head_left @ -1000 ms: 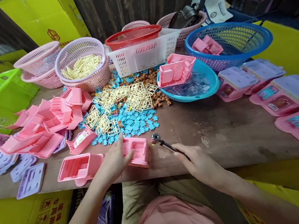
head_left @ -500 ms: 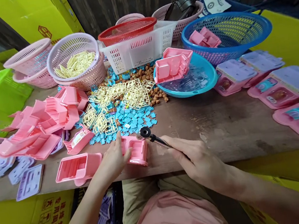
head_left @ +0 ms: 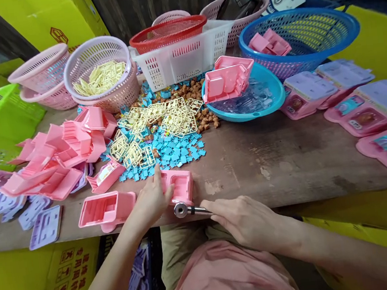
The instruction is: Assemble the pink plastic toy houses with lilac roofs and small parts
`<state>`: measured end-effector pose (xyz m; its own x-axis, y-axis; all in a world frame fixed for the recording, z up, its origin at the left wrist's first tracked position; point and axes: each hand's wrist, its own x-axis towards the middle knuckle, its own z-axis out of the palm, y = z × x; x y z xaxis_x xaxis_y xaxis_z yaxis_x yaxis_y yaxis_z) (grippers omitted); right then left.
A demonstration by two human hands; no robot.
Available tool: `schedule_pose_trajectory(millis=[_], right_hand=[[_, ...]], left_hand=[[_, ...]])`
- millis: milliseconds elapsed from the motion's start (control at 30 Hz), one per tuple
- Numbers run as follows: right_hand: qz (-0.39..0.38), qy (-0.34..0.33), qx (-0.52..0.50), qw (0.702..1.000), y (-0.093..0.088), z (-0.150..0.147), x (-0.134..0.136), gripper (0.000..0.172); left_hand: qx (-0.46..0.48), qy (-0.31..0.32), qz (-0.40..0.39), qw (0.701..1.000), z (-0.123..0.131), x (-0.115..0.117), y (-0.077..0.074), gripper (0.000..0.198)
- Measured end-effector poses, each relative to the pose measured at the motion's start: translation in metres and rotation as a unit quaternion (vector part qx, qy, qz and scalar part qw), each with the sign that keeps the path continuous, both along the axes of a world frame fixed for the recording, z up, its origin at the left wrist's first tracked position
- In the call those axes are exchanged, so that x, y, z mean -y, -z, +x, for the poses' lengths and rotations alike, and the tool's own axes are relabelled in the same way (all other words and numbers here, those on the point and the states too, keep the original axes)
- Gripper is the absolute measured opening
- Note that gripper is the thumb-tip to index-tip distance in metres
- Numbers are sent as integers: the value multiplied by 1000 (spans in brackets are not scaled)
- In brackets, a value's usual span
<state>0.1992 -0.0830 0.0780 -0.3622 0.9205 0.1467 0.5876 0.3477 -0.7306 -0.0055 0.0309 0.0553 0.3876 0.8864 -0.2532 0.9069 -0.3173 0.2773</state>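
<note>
My left hand [head_left: 153, 201] grips a small pink plastic tray part [head_left: 180, 186] that lies at the near edge of the wooden table [head_left: 280, 162]. My right hand [head_left: 243, 219] is closed round the dark handle of a small metal tool with a round head [head_left: 182, 210]. The tool's head sits at the front side of the pink part, at the table's edge. Another pink tray part [head_left: 106, 211] lies just left of my left hand.
A heap of pink parts [head_left: 57, 157], blue squares [head_left: 169, 150], cream frames [head_left: 155, 123] and brown bits cover the middle. Baskets line the back: pink [head_left: 102, 76], white [head_left: 183, 59], blue [head_left: 300, 40]. A blue bowl [head_left: 244, 96] and finished pink-and-lilac toys [head_left: 362, 110] sit right. Lilac plates [head_left: 44, 224] lie left.
My right hand brought the tool down from above the table to the pink part's front edge. My left hand stayed on the pink part.
</note>
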Motion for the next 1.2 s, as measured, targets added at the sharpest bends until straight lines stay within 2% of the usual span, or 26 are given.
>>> schedule_pose_trajectory(millis=[100,167,233,333,400,433,467,567,600,667,733,800,900,967,1100,1200], right_hand=[[1,27,-21,999,1,4,-3,35],[23,80,-54,995,-4,11,-7,35],[34,135,-69,988,-10,19,-9,34],[14,165,-69,984,-11,24,-8,34],[-17,163,-60,985,-6,23,-6,34],[-32,163,-54,985,-2,22,-5,34],[-45,163,-48,984,3,20,-4,34],[-61,165,-41,984,16,15,-5,33],[-62,163,-41,984,20,14,-6,33],[-61,153,-38,986,23,11,-10,33],[-58,134,-29,989,22,8,-13,33],[-42,118,-31,992,16,3,-16,33],[29,112,-67,991,8,-4,-19,36],[66,107,-61,990,8,-7,-21,37],[9,81,28,996,16,-5,-27,34],[37,76,-9,996,15,-6,-33,34]], left_hand=[[-5,-11,-7,1000,0,0,-1,64],[16,26,-22,999,-3,-4,-5,66],[44,117,-59,990,-8,-14,-14,68],[45,296,-121,947,-16,-31,-32,54],[33,350,-92,932,-19,-36,-39,45],[35,342,-51,938,-20,-34,-39,46],[43,309,2,950,-20,-30,-37,49],[45,131,154,978,-15,-4,-19,77],[28,78,181,980,-13,5,-11,89],[-12,21,187,982,-11,20,3,103],[-26,22,169,985,-11,27,11,108],[-9,52,157,986,-15,27,13,112],[18,88,155,984,-22,22,12,115],[20,94,155,983,-25,20,11,115],[2,95,155,983,-24,21,14,110],[0,100,161,982,-23,22,15,103]])
